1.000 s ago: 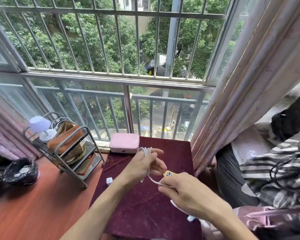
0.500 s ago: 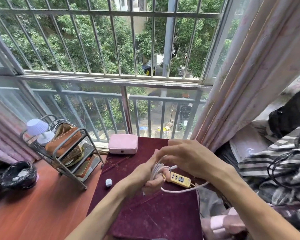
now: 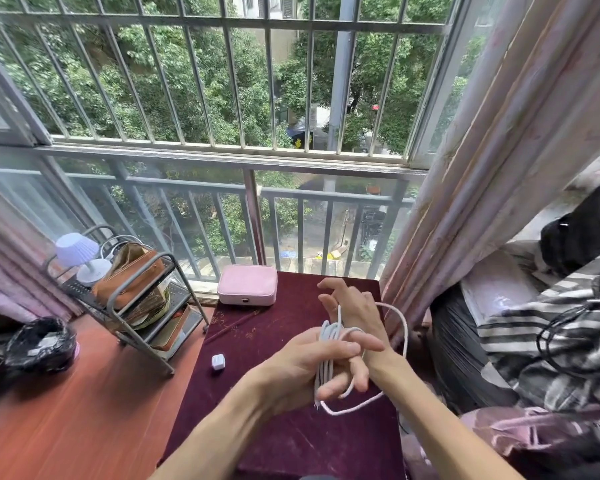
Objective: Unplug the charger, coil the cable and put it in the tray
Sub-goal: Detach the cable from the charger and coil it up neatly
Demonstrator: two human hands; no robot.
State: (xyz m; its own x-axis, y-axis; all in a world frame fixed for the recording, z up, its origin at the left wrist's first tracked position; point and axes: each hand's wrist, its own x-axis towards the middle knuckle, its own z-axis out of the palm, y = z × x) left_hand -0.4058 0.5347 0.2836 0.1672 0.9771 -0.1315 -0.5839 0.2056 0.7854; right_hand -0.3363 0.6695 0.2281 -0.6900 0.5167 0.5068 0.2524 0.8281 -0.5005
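Over the dark red table [image 3: 278,438], my left hand [image 3: 302,368] is closed on a bundle of white cable [image 3: 327,336] wound in several turns around its fingers. My right hand [image 3: 355,306] is just behind it, fingers partly spread, with the cable running across it. A loose loop of the cable [image 3: 405,341] swings out to the right and curls back under my left hand. The small white charger cube [image 3: 218,361] lies alone on the table, left of my hands. A pink box [image 3: 247,285] sits at the table's far edge. I cannot tell which thing is the tray.
A metal shelf rack [image 3: 142,317] with a brown bag and a small lamp [image 3: 78,254] stands to the left on the wooden floor. A black bin bag [image 3: 39,344] is further left. Pink curtains [image 3: 482,168] and a bed with striped cloth [image 3: 551,327] crowd the right.
My right hand swept from near me up and over to the far side of my left hand, laying another turn of cable. The yellow power strip seen earlier is out of view.
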